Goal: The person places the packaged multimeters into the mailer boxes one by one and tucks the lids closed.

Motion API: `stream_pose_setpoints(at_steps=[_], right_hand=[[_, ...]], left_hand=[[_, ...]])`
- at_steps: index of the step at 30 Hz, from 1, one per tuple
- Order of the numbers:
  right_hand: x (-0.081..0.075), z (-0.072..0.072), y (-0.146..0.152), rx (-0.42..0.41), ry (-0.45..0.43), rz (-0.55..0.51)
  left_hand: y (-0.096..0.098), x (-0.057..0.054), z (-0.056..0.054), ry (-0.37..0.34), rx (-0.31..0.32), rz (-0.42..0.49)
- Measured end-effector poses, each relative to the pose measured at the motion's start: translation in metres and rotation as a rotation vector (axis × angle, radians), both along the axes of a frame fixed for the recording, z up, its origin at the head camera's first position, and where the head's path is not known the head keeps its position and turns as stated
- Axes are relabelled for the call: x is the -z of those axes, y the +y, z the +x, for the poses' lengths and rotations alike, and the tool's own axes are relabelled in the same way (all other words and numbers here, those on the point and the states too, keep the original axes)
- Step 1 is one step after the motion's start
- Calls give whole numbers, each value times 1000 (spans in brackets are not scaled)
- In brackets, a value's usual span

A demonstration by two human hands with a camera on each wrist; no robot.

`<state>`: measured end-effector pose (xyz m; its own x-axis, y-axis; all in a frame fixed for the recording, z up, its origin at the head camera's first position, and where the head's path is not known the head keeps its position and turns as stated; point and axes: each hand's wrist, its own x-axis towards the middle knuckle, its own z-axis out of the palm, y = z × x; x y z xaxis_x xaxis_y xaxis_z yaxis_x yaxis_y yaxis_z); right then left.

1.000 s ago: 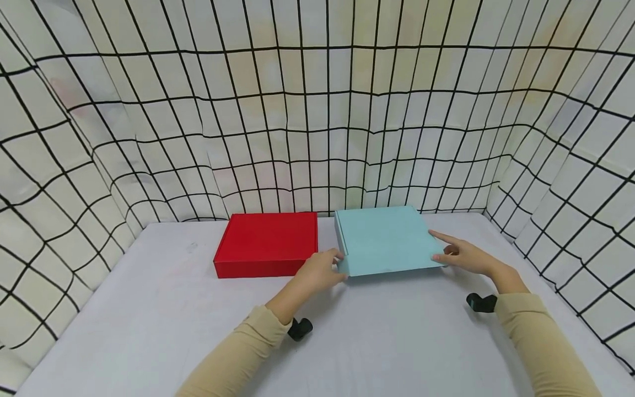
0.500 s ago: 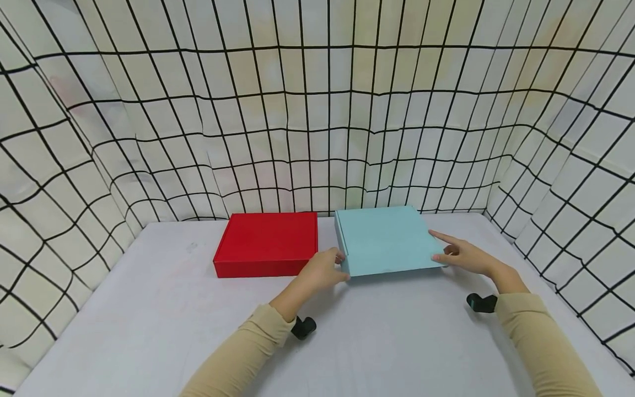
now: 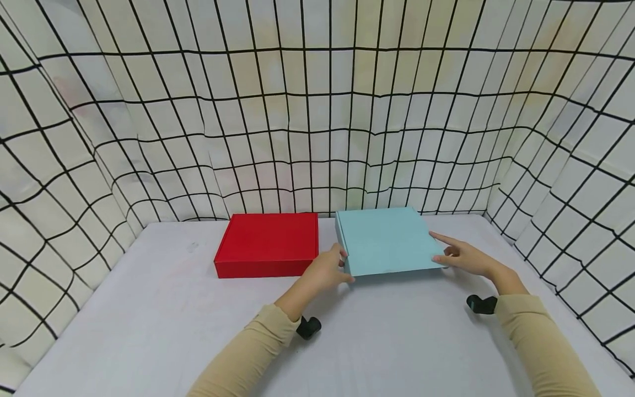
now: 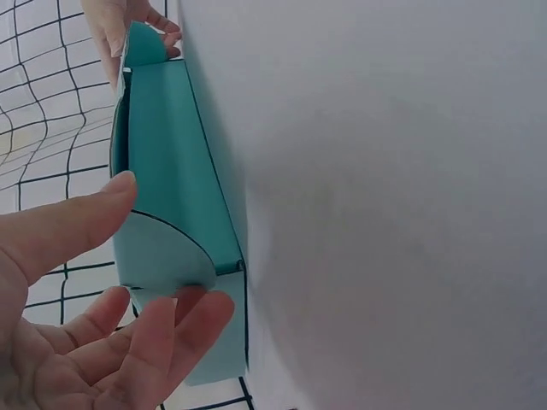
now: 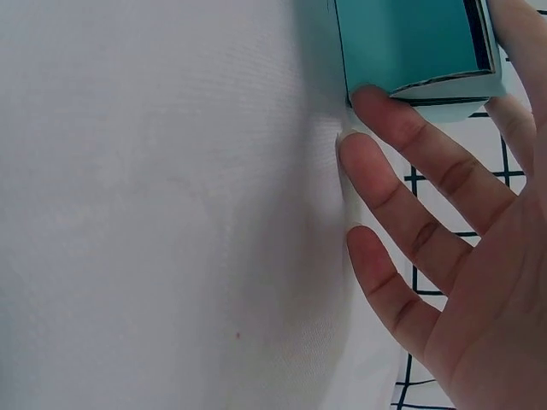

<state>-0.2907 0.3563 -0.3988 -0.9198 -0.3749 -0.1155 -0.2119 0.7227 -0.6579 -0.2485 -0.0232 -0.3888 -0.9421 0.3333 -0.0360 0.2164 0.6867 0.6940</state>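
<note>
A light blue cardboard box [image 3: 387, 240] lies at the back right of the table, its lid slightly raised along the front. In the left wrist view the inside front shows as a teal panel [image 4: 175, 162], with a rounded side flap [image 4: 162, 252] at the near corner. My left hand [image 3: 323, 270] is at the front left corner, its fingertips touching that flap and the thumb beside the lid edge. At the front right corner my right hand [image 3: 466, 256] rests its thumb on the lid and points its index finger along the side. Its other fingers spread loosely in the right wrist view.
A closed red box [image 3: 268, 242] stands just left of the blue one, close to my left hand. White cloth covers the table [image 3: 387, 336]. A black grid on white walls [image 3: 307, 138] encloses the back and sides. Black wrist-worn devices [image 3: 308, 327] hang below both wrists.
My left hand has shifted slightly right, its thumb passing a little further around the box's front corner. The right hand and both boxes look unchanged.
</note>
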Motion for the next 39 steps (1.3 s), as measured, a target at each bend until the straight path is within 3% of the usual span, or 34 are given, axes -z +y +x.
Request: stream_pose_setpoints(at_steps=[28, 39], right_hand=[[-4, 0, 0, -24, -46, -32], [1, 2, -2, 3, 28, -15]], left_hand=[[-1, -2, -4, -91, 4, 105], [-3, 0, -3, -75, 5, 82]])
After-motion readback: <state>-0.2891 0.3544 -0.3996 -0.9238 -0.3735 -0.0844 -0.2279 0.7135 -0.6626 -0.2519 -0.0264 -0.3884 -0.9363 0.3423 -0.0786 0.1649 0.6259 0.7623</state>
